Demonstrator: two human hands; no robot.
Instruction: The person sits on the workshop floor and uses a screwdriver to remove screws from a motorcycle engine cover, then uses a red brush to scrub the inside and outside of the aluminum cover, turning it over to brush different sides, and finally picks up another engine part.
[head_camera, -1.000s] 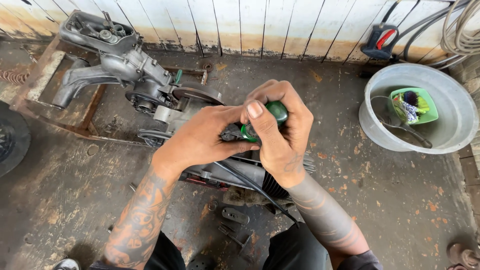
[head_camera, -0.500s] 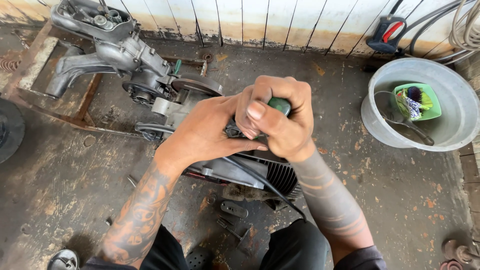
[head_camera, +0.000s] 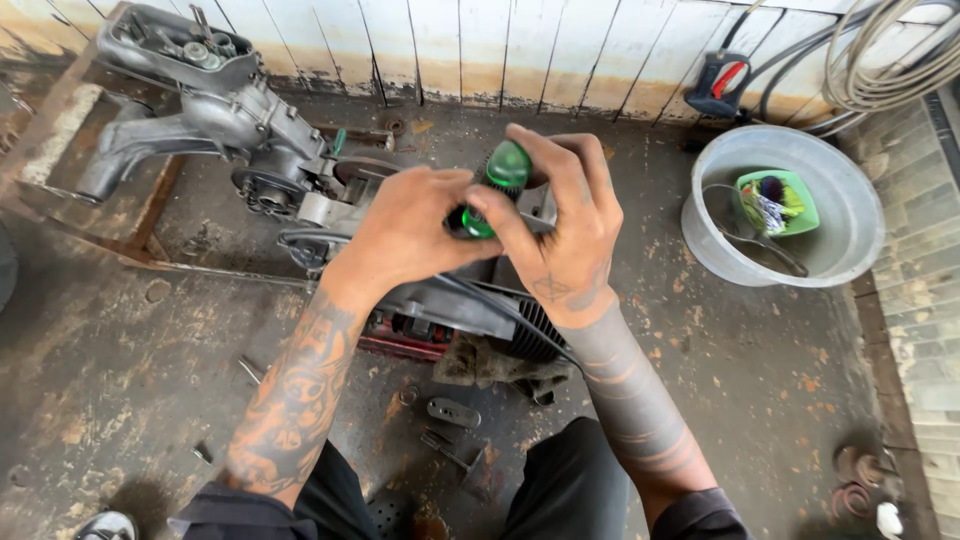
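Both of my hands hold a screwdriver with a green handle (head_camera: 503, 172) above a finned engine part (head_camera: 500, 315). My right hand (head_camera: 565, 225) wraps the top of the handle, thumb on its lower end. My left hand (head_camera: 405, 230) grips the lower part of the handle from the left. The tool's shaft and tip are hidden behind my hands. A grey engine casing (head_camera: 235, 125) rests on a rusty metal frame (head_camera: 150, 215) to the upper left.
A grey metal basin (head_camera: 785, 205) at right holds a small green tub (head_camera: 778, 202) and a wire. Hoses (head_camera: 880, 60) coil at the top right. Small metal parts (head_camera: 452, 412) lie on the stained concrete floor near my knees.
My hands have risen and shifted right with the screwdriver; the right hand has turned so more of the green handle shows. The view has tilted slightly.
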